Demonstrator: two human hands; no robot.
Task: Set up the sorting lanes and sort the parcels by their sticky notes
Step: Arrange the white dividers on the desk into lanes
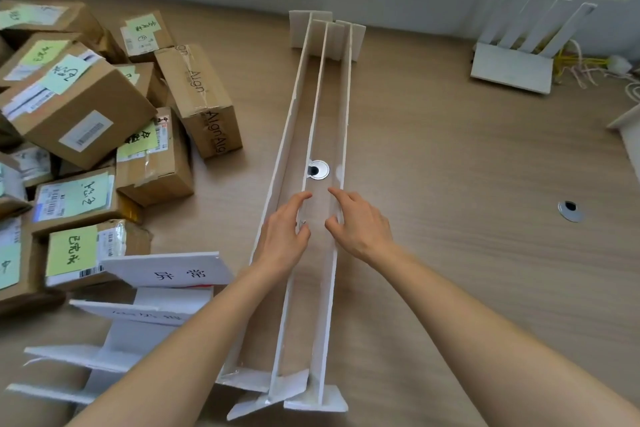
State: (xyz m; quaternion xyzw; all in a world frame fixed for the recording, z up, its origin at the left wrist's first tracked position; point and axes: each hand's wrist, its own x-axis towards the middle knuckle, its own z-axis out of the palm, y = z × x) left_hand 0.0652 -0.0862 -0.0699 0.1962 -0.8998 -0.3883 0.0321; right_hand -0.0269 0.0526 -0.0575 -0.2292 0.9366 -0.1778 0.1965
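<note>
Lanes: we're steadying the white dividers (313,135), left hand (282,236) and right hand (360,225) loosely curled, touching.
Parcels (79,104): waiting unsorted, frame left.

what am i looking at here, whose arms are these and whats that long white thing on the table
There is one picture, taken by a camera worn on a person's head, looking down at their own bare arms. No machine is involved.

The long white thing is a set of lane dividers: three thin upright boards standing close together on the wooden table. The left hand rests on the left and middle boards, and the right hand touches the right board, fingers bent; neither has a clear grip.

On the left lie cardboard parcels with green sticky notes. White label boards lie near them, and another white rack sits far right.
</note>
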